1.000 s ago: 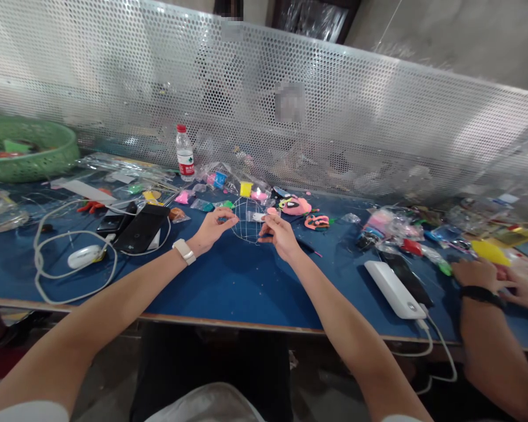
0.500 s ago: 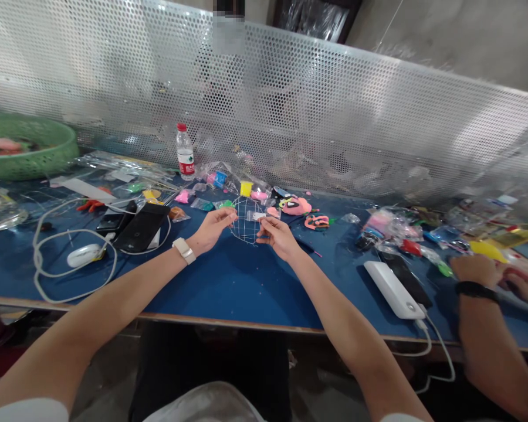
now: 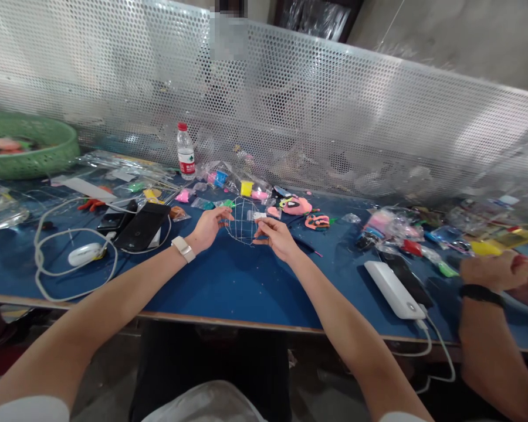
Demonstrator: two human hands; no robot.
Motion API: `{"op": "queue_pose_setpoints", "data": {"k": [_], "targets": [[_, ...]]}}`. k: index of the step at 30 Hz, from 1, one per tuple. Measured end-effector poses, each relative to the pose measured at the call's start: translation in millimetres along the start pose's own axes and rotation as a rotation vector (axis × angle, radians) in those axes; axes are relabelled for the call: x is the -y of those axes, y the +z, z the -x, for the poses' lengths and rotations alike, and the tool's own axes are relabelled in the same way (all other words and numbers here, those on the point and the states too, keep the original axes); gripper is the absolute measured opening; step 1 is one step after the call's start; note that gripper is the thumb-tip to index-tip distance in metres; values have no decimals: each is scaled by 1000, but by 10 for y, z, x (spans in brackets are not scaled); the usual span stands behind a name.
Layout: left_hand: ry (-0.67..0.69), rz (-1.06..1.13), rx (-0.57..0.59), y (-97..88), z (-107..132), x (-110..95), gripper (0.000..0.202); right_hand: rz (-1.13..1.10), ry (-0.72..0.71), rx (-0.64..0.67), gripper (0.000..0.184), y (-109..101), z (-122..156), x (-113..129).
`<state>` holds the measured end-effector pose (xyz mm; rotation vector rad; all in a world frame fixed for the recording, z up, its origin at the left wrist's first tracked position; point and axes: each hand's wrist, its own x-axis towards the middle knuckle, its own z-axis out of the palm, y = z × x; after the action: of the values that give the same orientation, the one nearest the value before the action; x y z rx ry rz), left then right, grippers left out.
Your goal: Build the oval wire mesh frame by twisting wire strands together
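Both my hands hold a small round wire mesh frame [image 3: 243, 218] just above the blue table [image 3: 229, 281]. My left hand [image 3: 209, 227], with a white watch on the wrist, pinches the frame's left edge. My right hand [image 3: 276, 237] pinches its right side, fingers closed on the wire. Just behind the frame lie small bags of coloured clay [image 3: 246, 189] and a pink clay figure [image 3: 295, 205].
A water bottle [image 3: 185, 152] stands by the perforated metal screen [image 3: 290, 111]. Left of me lie a black pouch [image 3: 141, 227], a white mouse [image 3: 83, 254] with cable and a green basket [image 3: 29, 145]. A white power bank [image 3: 393, 288] lies right, near another person's hand [image 3: 488, 271].
The wire frame and my hands have shifted slightly left and lower. The other person's hand at the right has moved further right.
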<state>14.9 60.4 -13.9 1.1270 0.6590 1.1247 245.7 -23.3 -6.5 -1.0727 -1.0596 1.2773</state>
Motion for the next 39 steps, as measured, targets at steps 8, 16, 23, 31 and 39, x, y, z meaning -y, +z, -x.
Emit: {"op": "queue_pose_setpoints", "data": {"k": [8,16,23,31,39], "targets": [[5,38,28,31,40,-21,28,19,-55,-42,50,-18,-6,-1],[26,26,7,12,19,-21,25,44,-43,-15,50,-10,11,15],[77,-65,0,40,40,-45,34,57,-26,-26,46,-11,7,15],[255,-347,-142,-11,30,-43,37,51,-12,-66,41,-34,10,24],[360,-464,-41,20,54,-122,25,39,100,-55,24,-51,1,31]]}}
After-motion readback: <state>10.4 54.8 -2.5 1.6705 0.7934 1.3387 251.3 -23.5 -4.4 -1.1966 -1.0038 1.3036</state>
